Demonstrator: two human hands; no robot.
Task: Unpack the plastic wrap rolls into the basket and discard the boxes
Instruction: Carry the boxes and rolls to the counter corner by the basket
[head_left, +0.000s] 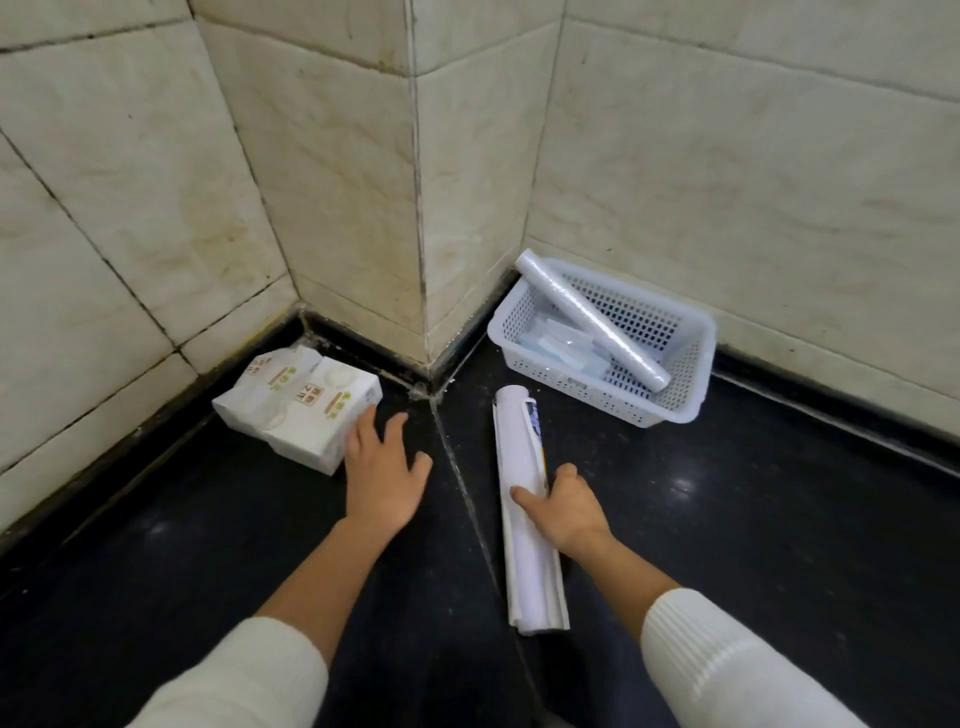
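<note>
A person's right hand clasps a long white box on the dark floor just before the basket, where one plastic wrap roll already leans. The left hand, fingers spread, holds nothing. Next, likely, the roll must slide out.

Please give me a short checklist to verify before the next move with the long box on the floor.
1. Right hand grips the long box: ok.
2. Left hand free: ok, open above the floor beside the tissue packs.
3. Roll inside the box: cannot tell.
4. Basket has room: ok; one plastic wrap roll leans over its rim.
5. Place for discarded boxes in view: not ok.
</note>
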